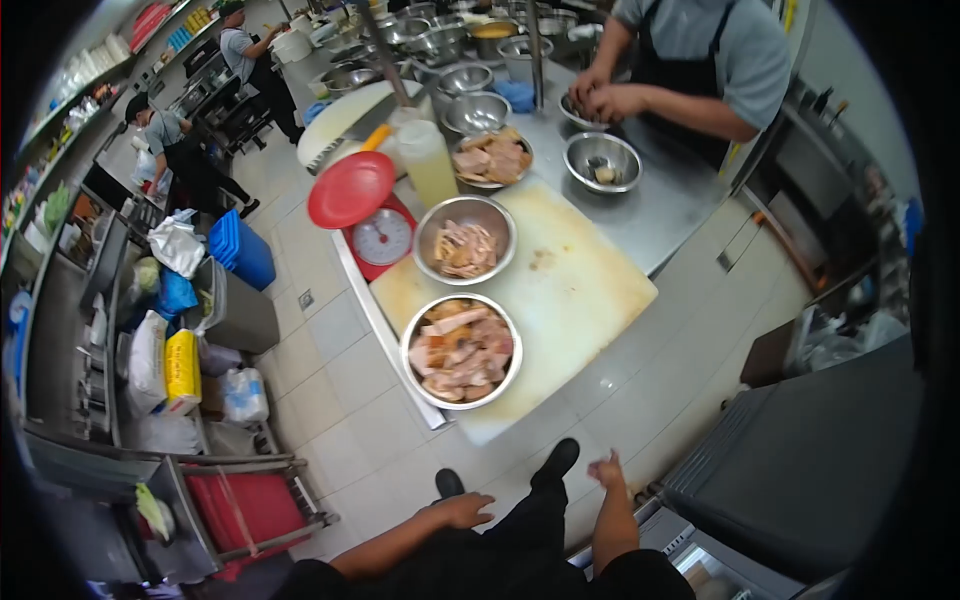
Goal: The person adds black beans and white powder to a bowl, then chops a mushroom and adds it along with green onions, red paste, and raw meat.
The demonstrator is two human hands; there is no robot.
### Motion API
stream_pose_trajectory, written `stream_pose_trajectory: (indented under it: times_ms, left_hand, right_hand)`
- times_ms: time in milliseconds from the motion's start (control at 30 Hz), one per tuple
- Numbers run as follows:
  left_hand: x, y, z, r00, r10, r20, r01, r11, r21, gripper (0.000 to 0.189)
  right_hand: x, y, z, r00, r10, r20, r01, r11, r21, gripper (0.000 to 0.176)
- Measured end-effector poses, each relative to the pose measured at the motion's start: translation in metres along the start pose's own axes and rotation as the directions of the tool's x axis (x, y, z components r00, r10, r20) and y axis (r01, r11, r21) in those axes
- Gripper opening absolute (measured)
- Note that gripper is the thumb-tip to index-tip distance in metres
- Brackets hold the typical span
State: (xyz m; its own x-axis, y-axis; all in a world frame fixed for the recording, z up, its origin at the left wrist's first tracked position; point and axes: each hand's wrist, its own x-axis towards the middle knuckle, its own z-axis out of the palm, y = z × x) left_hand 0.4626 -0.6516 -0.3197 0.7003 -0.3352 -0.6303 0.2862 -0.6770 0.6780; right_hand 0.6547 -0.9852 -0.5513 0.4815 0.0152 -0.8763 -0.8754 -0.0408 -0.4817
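My left hand (pixel 466 510) hangs low in front of my body with its fingers stretched out, holding nothing. Off to the right, my right hand (pixel 605 468) is raised over the floor, fingers apart and nothing in it. Both are away from the white cutting board (pixel 575 290) on the steel table. On its near left corner stands a metal bowl of raw meat pieces (pixel 461 352). Just behind is a second metal bowl with meat strips (pixel 466 240). A third bowl of pale meat (pixel 492 158) sits farther back.
A red kitchen scale (pixel 382 238) and a bottle of yellowish liquid (pixel 426 165) stand beside the board. Across the table, a co-worker's hands (pixel 607 100) work over a bowl. Shelves and a blue bin (pixel 241 248) line the left; a dark appliance (pixel 800 460) stands right.
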Motion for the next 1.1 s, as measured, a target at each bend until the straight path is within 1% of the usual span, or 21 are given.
stream_pose_trajectory:
  times_ms: [33,67,100,133,167,200,233,267,333,400,433,467,533,567,600,667,733,767,800,867,1100]
  left_hand:
    - [-0.018,-0.011,-0.008,0.999,0.044,-0.011,-0.044,0.999,0.007,0.054]
    - [-0.043,-0.012,-0.022,0.998,0.058,0.002,-0.058,0.998,-0.018,0.053]
    - [-0.073,-0.012,-0.037,0.997,0.072,0.027,-0.071,0.997,-0.042,0.052]
    - [-0.106,-0.004,-0.065,0.998,0.037,0.055,-0.033,0.998,-0.058,0.051]
    - [-0.139,-0.004,-0.087,0.998,0.070,-0.008,-0.070,0.983,-0.170,0.047]
    - [-0.171,-0.004,-0.113,0.998,0.058,-0.034,-0.063,0.985,-0.159,0.046]
    - [-0.219,0.025,-0.154,0.993,0.023,-0.119,-0.036,0.994,-0.107,0.049]
    - [-0.253,0.026,-0.179,0.970,0.047,-0.239,-0.049,0.999,-0.001,0.047]
    - [-0.329,0.061,-0.233,0.889,0.035,-0.456,-0.011,0.998,0.054,0.047]
    - [-0.400,0.115,-0.273,0.678,0.226,-0.700,0.063,0.930,0.361,0.041]
    - [-0.429,0.136,-0.285,0.604,0.258,-0.754,0.097,0.915,0.391,0.039]
    - [-0.454,0.156,-0.293,0.513,0.335,-0.790,0.138,0.876,0.462,0.038]
    - [-0.494,0.188,-0.302,0.444,0.328,-0.834,0.202,0.870,0.450,0.038]
    - [-0.505,0.197,-0.303,0.408,0.372,-0.833,0.229,0.842,0.489,0.038]
    - [-0.513,0.198,-0.306,0.376,0.415,-0.828,0.262,0.810,0.525,0.039]
    - [-0.524,0.195,-0.318,0.305,0.472,-0.827,0.312,0.771,0.555,0.039]
    - [-0.533,0.188,-0.337,0.248,0.510,-0.824,0.343,0.749,0.567,0.039]
    - [-0.536,0.183,-0.348,0.226,0.528,-0.818,0.350,0.740,0.575,0.039]
    - [-0.539,0.177,-0.358,0.203,0.546,-0.813,0.357,0.732,0.581,0.039]
    - [-0.545,0.166,-0.385,0.177,0.577,-0.797,0.359,0.716,0.598,0.039]
    - [-0.565,0.130,-0.477,0.077,0.686,-0.723,0.300,0.676,0.673,0.039]
  right_hand:
    - [-0.028,0.025,-0.003,0.994,-0.019,-0.105,-0.003,0.978,-0.210,0.065]
    - [-0.047,0.042,-0.010,0.995,-0.009,-0.096,-0.036,0.892,-0.451,0.057]
    - [-0.064,0.066,-0.018,0.994,0.020,-0.105,-0.084,0.751,-0.655,0.049]
    - [-0.070,0.095,-0.025,0.989,0.002,-0.147,-0.097,0.763,-0.639,0.049]
    - [-0.069,0.120,-0.031,0.956,0.097,-0.276,-0.251,0.755,-0.605,0.039]
    - [-0.076,0.133,-0.035,0.901,0.189,-0.391,-0.393,0.736,-0.551,0.031]
    - [-0.091,0.133,-0.029,0.895,0.169,-0.412,-0.388,0.751,-0.534,0.031]
    - [-0.106,0.130,-0.012,0.922,0.189,-0.337,-0.365,0.711,-0.601,0.024]
    - [-0.135,0.115,0.030,0.952,0.241,-0.191,-0.301,0.607,-0.735,0.014]
    - [-0.160,0.105,0.069,0.944,0.326,-0.052,-0.213,0.479,-0.851,0.018]
    - [-0.168,0.101,0.087,0.939,0.344,-0.008,-0.177,0.463,-0.869,0.015]
    - [-0.173,0.092,0.103,0.931,0.363,0.039,-0.136,0.444,-0.886,0.014]
    - [-0.126,0.108,0.103,0.886,0.345,0.309,0.279,0.135,-0.951,0.014]
    - [-0.157,0.090,0.128,0.935,0.334,0.122,-0.038,0.434,-0.900,0.013]
    - [-0.170,0.081,0.150,0.941,0.328,0.081,-0.043,0.355,-0.934,0.015]
    - [-0.192,0.061,0.190,0.927,0.365,0.088,0.000,0.237,-0.972,0.015]
    - [-0.148,0.076,0.198,0.892,0.442,0.096,0.063,0.089,-0.994,0.015]
    - [-0.066,0.103,0.169,0.860,0.466,0.208,0.325,-0.186,-0.927,0.018]
    - [-0.082,0.098,0.199,0.862,0.485,0.150,0.225,-0.099,-0.969,0.018]
    - [-0.099,0.080,0.254,0.882,0.455,0.125,0.162,-0.043,-0.986,0.018]
    - [-0.130,0.047,0.434,0.889,0.353,0.293,0.264,0.127,-0.956,0.019]
